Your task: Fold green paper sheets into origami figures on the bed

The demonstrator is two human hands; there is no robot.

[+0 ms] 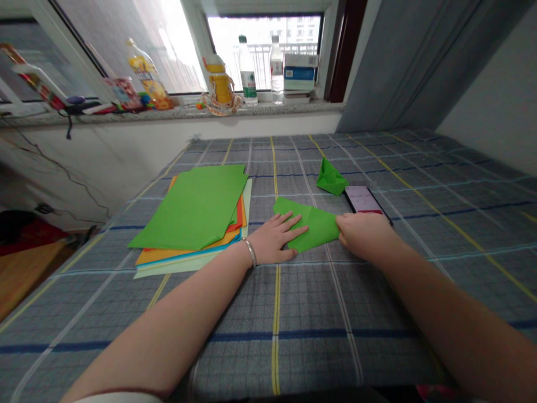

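Observation:
A folded sheet of green paper (315,223) lies flat on the plaid cloth between my two hands. My left hand (277,235), with a silver bangle at the wrist, rests palm down on its left part, fingers spread. At the paper's right end, my right hand (361,232) is closed with the fingertips pinching the edge. A folded green paper shape (330,178) stands just beyond. Close behind my right hand is a phone (364,199) with a lit screen, its near part hidden by the hand.
On the left lies a stack of coloured paper (197,207), green on top. The plaid cloth (235,358) covers the whole surface. Along the windowsill (176,115) stand a yellow drinking bottle (221,84), two clear bottles, a box (300,73) and an orange drink bottle (149,75).

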